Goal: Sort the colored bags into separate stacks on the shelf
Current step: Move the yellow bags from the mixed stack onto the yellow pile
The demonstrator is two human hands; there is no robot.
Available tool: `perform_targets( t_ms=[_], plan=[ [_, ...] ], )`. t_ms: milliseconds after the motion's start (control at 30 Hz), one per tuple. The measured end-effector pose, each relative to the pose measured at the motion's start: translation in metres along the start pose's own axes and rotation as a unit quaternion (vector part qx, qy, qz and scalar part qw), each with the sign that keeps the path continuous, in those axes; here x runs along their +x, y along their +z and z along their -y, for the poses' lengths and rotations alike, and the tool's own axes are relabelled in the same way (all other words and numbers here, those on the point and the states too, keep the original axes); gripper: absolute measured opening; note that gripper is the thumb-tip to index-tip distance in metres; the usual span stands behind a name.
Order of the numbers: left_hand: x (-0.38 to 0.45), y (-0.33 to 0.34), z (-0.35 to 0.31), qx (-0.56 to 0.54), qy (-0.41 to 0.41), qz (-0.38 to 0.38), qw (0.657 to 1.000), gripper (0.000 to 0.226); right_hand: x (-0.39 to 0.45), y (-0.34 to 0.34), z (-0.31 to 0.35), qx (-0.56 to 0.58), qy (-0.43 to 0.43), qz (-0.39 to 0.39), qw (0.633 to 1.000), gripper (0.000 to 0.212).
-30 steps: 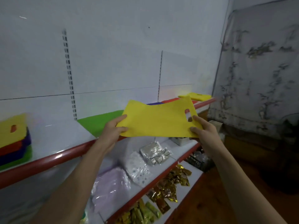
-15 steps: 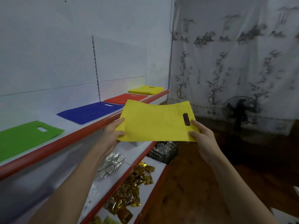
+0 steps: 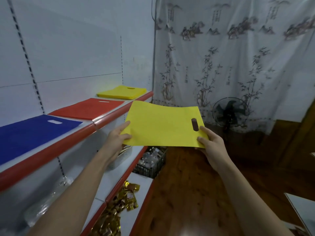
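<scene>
- Yellow bag (image 3: 162,125) is pinched flat by left hand (image 3: 117,138) and right hand (image 3: 210,144), long axis across.
- Yellow stack (image 3: 121,91) is seen ahead-left on the shelf (image 3: 119,110); left hand judged nearer.

The yellow bag (image 3: 162,126) I hold looks like matt, slightly fuzzy cloth, as does the blue bag (image 3: 34,132) on the shelf. The shelf's red front edge (image 3: 51,150) is glossy; the floor (image 3: 187,193) looks like polished wood.
</scene>
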State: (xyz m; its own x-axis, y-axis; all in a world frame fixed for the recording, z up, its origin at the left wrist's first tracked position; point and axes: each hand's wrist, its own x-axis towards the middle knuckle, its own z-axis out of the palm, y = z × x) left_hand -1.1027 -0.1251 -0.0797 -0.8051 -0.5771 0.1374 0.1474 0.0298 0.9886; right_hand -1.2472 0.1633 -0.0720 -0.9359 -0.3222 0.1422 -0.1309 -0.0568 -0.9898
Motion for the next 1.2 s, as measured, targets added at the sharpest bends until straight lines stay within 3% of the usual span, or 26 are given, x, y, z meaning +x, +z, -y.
perform_targets(
  t_ms=[267, 467, 633, 867, 1000, 1200],
  plan=[
    [0.117, 0.04, 0.021, 0.009, -0.005, -0.013, 1.0, 0.06, 0.136, 0.002, -0.03, 0.02, -0.001, 0.015, 1.0, 0.046],
    [0.194, 0.074, 0.032, 0.008, -0.007, -0.061, 0.998, 0.059, 0.253, 0.005, -0.044, 0.023, 0.003, 0.055, 0.998, 0.045],
    [0.252, 0.081, 0.026, 0.058, 0.03, -0.13, 0.989, 0.061, 0.352, 0.025, -0.044, -0.012, -0.047, 0.1, 0.994, 0.044],
    [0.324, 0.055, 0.01, 0.097, 0.064, -0.235, 0.965, 0.065, 0.479, 0.112, -0.035, -0.056, -0.101, 0.17, 0.979, 0.041],
    [0.368, 0.03, 0.007, 0.171, 0.071, -0.313, 0.931, 0.067, 0.543, 0.186, -0.032, -0.082, -0.122, 0.185, 0.972, 0.033],
    [0.422, 0.0, 0.012, 0.275, 0.017, -0.415, 0.867, 0.069, 0.618, 0.292, -0.028, -0.162, -0.188, 0.233, 0.94, 0.023]
  ],
)
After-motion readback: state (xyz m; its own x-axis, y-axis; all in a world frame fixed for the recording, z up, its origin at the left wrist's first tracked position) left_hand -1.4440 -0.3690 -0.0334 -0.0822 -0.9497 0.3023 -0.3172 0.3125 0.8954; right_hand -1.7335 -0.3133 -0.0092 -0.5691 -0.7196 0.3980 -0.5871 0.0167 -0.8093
